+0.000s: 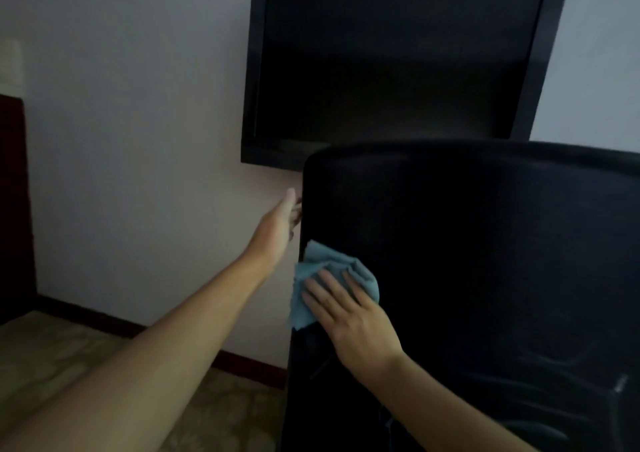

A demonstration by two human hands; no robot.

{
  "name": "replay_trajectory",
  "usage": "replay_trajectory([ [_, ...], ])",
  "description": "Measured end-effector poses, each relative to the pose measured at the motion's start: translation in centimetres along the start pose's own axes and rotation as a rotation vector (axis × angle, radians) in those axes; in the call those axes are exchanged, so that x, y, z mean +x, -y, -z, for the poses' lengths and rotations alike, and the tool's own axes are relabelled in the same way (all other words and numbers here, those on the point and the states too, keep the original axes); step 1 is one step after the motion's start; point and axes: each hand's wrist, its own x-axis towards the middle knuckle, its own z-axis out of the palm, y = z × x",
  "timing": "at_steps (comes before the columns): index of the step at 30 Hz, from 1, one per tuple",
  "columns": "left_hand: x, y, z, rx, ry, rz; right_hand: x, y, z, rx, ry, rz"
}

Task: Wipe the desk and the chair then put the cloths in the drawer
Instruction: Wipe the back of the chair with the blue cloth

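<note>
Head view looks down along two bare forearms toward a tall black office chair back (467, 261) with a rounded top corner, and everything else is placed from that chair back. Against its lower left part lies a crumpled light blue cloth (313, 271), bunched into folds, with one ragged corner hanging down along the chair back's left edge. The right hand (349, 316) lies flat on that cloth, palm toward the chair, fingers straight and slightly spread, pressing the fabric onto the dark surface without curling round it. The left hand (282, 225) reaches to the chair back's left edge, higher than the cloth; its thumb points up and its fingers go round behind the edge, where the chair hides them, so I cannot tell how tightly they grip. Above and behind the chair back, a black flat screen with a wide dark frame (398, 67) hangs on a pale wall (138, 122), its lower part covered by the chair's top. Left of the chair and lower, a dark reddish skirting board (242, 365) runs along the foot of the wall, meeting a beige patterned floor (52, 365)
</note>
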Motion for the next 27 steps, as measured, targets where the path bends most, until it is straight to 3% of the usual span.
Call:
replay_trajectory([
  [2, -0.3, 2.7, 0.0, 0.004, 0.018, 0.103, -1.4, 0.4, -0.2, 0.006, 0.087, 0.029],
  [6, -1.1, 8.2, 1.0, -0.003, 0.071, 0.395, 2.7, -4.6, 4.9, -0.035, -0.351, -0.237],
  [8, -1.6, 10.4, 1.2, -0.083, 0.091, 0.437, 4.6, -6.5, 6.0, -0.006, -0.455, -0.324],
  [13, -1.4, 12.0, 1.2, -0.307, 0.035, 0.407, 1.1, 1.2, -1.9, 0.055, -0.122, -0.046],
  [15, -1.4, 12.6, 2.0, -0.279, 0.087, 0.416, -1.8, 6.5, -6.0, 0.18, 0.025, 0.065],
  [18, -1.5, 13.0, 2.1, -0.191, 0.143, 0.403, -3.6, 9.6, -8.2, 0.229, 0.158, 0.082],
  [21, -1.4, 13.1, 1.4, -0.155, 0.08, 0.369, -1.4, 7.2, -6.3, 0.154, 0.027, 0.007],
  [24, -1.3, 13.4, 1.4, -0.204, 0.054, 0.336, 2.8, 3.6, -3.2, 0.132, -0.321, -0.257],
  [27, -1.6, 13.6, 1.9, -0.255, 0.097, 0.331, 2.1, 4.6, -4.2, 0.13, -0.354, -0.289],
])
